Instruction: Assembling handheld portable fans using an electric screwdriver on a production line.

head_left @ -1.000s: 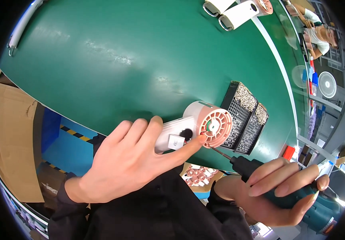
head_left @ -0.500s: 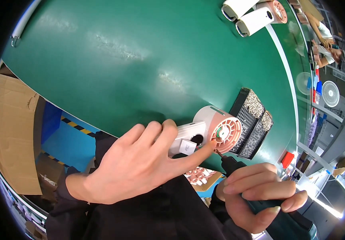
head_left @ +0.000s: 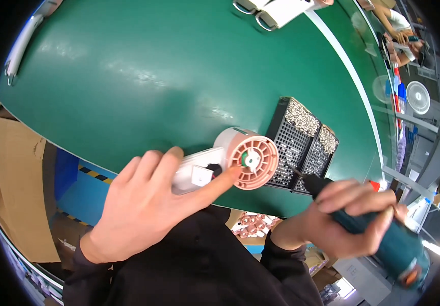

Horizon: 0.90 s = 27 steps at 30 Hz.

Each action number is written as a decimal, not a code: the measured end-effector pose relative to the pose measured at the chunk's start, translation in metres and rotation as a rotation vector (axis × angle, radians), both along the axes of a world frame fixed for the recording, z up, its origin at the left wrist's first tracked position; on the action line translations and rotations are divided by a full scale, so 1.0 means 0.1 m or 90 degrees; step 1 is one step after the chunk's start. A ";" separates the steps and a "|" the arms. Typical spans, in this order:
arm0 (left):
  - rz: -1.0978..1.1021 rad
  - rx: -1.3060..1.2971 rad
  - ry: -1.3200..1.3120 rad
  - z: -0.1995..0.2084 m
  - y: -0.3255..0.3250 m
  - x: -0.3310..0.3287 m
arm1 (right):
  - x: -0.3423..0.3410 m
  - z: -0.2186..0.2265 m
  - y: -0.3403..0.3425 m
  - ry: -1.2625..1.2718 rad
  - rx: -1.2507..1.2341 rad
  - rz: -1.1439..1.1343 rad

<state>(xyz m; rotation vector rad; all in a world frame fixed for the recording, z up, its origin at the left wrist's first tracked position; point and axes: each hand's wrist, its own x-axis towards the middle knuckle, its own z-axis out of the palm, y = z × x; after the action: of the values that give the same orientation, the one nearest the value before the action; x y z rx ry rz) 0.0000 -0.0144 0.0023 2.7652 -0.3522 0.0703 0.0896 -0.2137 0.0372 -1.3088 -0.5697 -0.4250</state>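
My left hand point(head_left: 151, 201) is closed around the white handle of a hair dryer point(head_left: 222, 140), which lies on the green worktop. Its thumb presses near the pink slotted round end, where a green piece shows beside the white hub. A small white label sits on the handle. In my right hand point(head_left: 352, 217) is a dark green electric screwdriver point(head_left: 322, 186), slightly blurred. The bit points at a black screw tray point(head_left: 288, 143) just right of the dryer; whether it touches a screw I cannot tell. Loose screws point(head_left: 301, 117) are heaped at the tray's far end.
More white and pink dryers point(head_left: 281, 13) lie at the far edge, and another point(head_left: 23, 46) at the far left. Below the worktop's near edge is a box of pink parts point(head_left: 253, 224). A cardboard box point(head_left: 23, 188) stands left. A person point(head_left: 401, 30) works at far right.
The screwdriver bit has left the dryer's pink end and is now over the screw tray. My left hand still holds the dryer. The whole view has shifted somewhat.
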 end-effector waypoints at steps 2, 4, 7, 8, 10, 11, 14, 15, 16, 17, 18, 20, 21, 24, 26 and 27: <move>0.030 -0.013 -0.006 -0.01 -0.01 -0.02 | -0.01 -0.06 0.00 0.057 -0.015 -0.060; 0.024 -0.012 -0.006 -0.02 -0.03 0.00 | -0.02 -0.11 -0.01 0.065 0.006 -0.055; 0.020 -0.013 -0.003 -0.02 -0.03 0.02 | -0.01 -0.16 -0.01 0.080 0.014 -0.051; 0.020 -0.015 -0.001 -0.02 -0.03 0.02 | 0.00 -0.17 -0.01 0.087 0.001 -0.052; 0.019 -0.019 0.006 -0.02 -0.04 0.02 | 0.01 -0.16 -0.05 0.098 0.001 -0.035; 0.020 -0.024 0.011 -0.01 -0.03 0.02 | 0.01 -0.17 -0.06 0.090 -0.006 -0.018; 0.019 -0.034 0.009 -0.02 -0.02 0.00 | 0.00 -0.18 -0.04 0.072 -0.032 0.011; 0.021 -0.033 0.009 -0.02 -0.01 0.00 | -0.01 -0.17 -0.03 0.061 -0.052 0.020; 0.015 -0.033 0.013 -0.03 -0.01 0.00 | -0.02 -0.17 -0.02 0.060 -0.053 0.021; 0.010 -0.033 0.017 -0.03 -0.01 0.00 | -0.02 -0.17 -0.02 0.065 -0.061 0.005; 0.011 -0.035 0.015 -0.04 0.00 -0.01 | -0.03 -0.16 -0.02 0.069 -0.069 -0.011; 0.002 -0.083 0.008 -0.03 0.02 -0.02 | -0.04 -0.11 -0.02 0.074 -0.039 -0.021; 0.006 -0.083 0.006 -0.02 0.03 -0.04 | -0.04 -0.10 0.02 0.057 0.026 -0.027; -0.032 -0.086 0.044 -0.01 0.08 -0.11 | -0.06 0.00 -0.02 -0.007 0.012 0.005; -0.051 -0.087 0.016 -0.04 0.05 -0.11 | -0.08 0.12 0.02 -0.044 0.048 -0.010; -0.070 -0.087 -0.011 -0.07 0.04 -0.11 | -0.13 0.17 0.10 -0.043 0.064 -0.077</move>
<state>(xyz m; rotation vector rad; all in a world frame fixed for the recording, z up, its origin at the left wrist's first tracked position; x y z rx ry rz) -0.0106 -0.0105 -0.0043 2.6071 -0.4841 0.0879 0.0770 -0.2039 0.0543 -1.2403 -0.5200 -0.5925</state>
